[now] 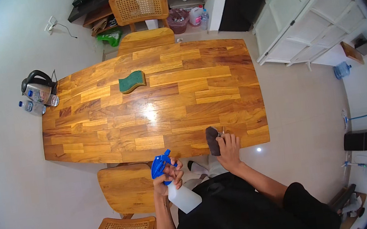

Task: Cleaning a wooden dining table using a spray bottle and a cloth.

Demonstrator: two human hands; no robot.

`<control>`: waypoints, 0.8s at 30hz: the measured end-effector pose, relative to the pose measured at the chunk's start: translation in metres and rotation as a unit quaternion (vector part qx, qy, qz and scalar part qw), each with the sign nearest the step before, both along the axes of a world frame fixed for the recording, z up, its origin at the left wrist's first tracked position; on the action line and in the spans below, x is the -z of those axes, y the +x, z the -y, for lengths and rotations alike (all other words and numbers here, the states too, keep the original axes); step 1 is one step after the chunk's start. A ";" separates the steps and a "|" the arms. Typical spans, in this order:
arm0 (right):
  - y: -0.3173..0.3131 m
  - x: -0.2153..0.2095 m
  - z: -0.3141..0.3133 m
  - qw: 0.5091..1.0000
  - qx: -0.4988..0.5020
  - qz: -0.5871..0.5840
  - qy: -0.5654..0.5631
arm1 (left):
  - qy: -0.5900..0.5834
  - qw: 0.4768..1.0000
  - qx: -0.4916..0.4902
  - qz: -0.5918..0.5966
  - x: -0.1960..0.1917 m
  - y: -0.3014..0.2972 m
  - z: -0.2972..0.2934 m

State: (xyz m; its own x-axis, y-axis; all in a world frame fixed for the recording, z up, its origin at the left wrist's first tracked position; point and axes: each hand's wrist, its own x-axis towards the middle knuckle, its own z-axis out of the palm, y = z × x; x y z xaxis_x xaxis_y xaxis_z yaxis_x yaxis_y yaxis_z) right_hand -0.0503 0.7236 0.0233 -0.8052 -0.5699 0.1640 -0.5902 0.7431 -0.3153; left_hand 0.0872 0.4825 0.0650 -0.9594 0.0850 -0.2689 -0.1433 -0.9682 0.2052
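My left hand (169, 178) is wrapped round the neck of a white spray bottle (185, 198) with a blue trigger head (158, 164), tilted in front of my body at the table's near edge. Fingers of my right hand (229, 151) close on a dark grey, soft-looking pad (213, 141) at the near right edge of the wooden table (184, 123). A thin piece shows beside those fingers, too small to name. Farther off, toward the back left of the tabletop, lies a wavy green and yellow sponge (132, 82), apart from both hands.
On the table's left end stand a kettle (39, 80) and two clear water bottles (32, 107). One wooden chair (139, 9) is at the far side; another chair (126, 189) sits at the near left. White panelled doors (301, 20) rise at the right back.
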 end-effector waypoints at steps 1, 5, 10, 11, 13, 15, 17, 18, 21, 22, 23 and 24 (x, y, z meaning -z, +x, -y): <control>-0.004 0.000 0.007 1.000 -0.007 0.004 -0.005 | -0.026 0.999 -0.021 0.010 -0.005 0.006 0.000; -0.023 -0.012 0.061 0.995 -0.095 0.015 0.001 | -0.050 0.993 -0.107 0.015 -0.014 0.036 -0.004; -0.044 -0.010 0.146 0.982 -0.183 -0.009 -0.046 | -0.012 0.977 -0.213 0.005 -0.006 0.060 -0.033; -0.043 -0.008 0.159 0.981 -0.187 -0.007 -0.051 | -0.001 0.979 -0.204 0.007 -0.001 0.063 -0.038; -0.044 -0.004 0.179 0.980 -0.186 0.023 -0.059 | -0.003 0.982 -0.190 0.013 0.002 0.054 -0.049; -0.045 0.000 0.182 0.978 -0.188 0.024 -0.091 | -0.014 0.988 -0.151 0.017 0.003 0.040 -0.060; -0.053 0.006 0.174 0.972 -0.205 0.014 -0.118 | -0.012 0.991 -0.132 0.032 0.013 0.026 -0.065; -0.054 0.003 0.165 0.971 -0.210 0.023 -0.115 | -0.010 0.991 -0.124 0.048 0.017 0.025 -0.072; -0.063 -0.005 0.120 0.953 -0.271 0.058 -0.120 | 0.005 0.991 -0.110 0.083 0.017 0.012 -0.074; -0.066 -0.008 0.097 0.953 -0.273 0.061 -0.116 | 0.007 0.991 -0.103 0.087 0.017 0.006 -0.076; -0.069 -0.010 0.073 0.954 -0.265 0.062 -0.123 | 0.008 0.992 -0.091 0.083 0.009 -0.003 -0.078; -0.071 -0.013 0.049 0.955 -0.259 0.064 -0.131 | 0.009 0.992 -0.092 0.082 0.007 -0.009 -0.080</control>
State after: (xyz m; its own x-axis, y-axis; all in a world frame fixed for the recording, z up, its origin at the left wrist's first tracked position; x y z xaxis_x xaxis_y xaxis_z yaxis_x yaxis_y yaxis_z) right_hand -0.1212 0.6743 0.0365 -0.4499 -0.8497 0.2751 -0.8016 0.2484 -0.5438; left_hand 0.0787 0.5624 0.0582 -0.9022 -0.0811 -0.4236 0.0059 -0.9844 0.1760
